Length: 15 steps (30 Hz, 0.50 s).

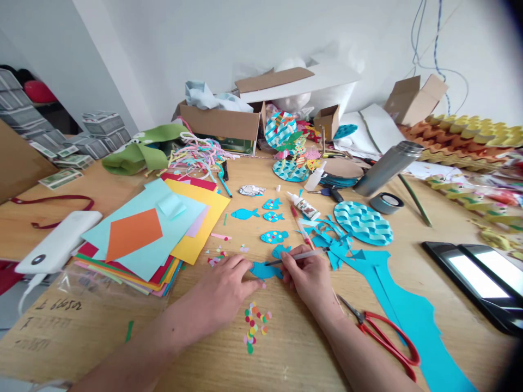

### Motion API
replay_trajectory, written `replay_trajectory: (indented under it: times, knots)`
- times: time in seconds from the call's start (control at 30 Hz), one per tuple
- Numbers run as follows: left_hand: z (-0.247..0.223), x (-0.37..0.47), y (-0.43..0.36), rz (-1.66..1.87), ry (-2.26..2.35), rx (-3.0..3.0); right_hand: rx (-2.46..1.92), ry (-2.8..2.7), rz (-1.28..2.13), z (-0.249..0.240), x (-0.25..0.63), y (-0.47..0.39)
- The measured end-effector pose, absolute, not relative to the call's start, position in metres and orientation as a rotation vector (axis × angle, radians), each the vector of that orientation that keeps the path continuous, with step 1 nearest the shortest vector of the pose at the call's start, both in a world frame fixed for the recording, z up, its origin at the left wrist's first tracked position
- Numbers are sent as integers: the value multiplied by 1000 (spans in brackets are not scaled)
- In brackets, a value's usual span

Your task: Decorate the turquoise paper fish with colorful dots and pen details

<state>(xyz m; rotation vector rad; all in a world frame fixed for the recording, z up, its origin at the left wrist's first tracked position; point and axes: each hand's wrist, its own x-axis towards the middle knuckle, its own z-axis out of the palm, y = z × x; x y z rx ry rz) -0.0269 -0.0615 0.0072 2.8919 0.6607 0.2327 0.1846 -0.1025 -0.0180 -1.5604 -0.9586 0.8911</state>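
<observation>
My right hand (307,276) grips a grey pen (300,255), its tip resting on a blue paper fish (263,269) with curved lines drawn across it. At that fish's left end, the thumb and forefinger of my left hand (226,286) hold it against the table. Just above lies a smaller blue fish (281,251), partly behind my right fingers. Farther up are a dotted fish (274,237), two small decorated fish (272,216), a plain blue fish (245,213) and a white patterned fish (252,190). Coloured paper dots (254,326) lie between my forearms.
Red-handled scissors (388,337) lie open beside a long blue paper offcut (402,294). Coloured paper sheets (143,234) and a white power bank (57,242) are at left. Glue bottles (304,207), a leaning flask (388,167) and a dark tablet-like device (469,283) are at right.
</observation>
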Motion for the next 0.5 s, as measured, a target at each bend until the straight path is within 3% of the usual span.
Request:
replay_trajectory:
  times: [0.5]
  knots:
    - [6,-28,-62,246,653,2899,-1581,-945,908,-13,183,-104]
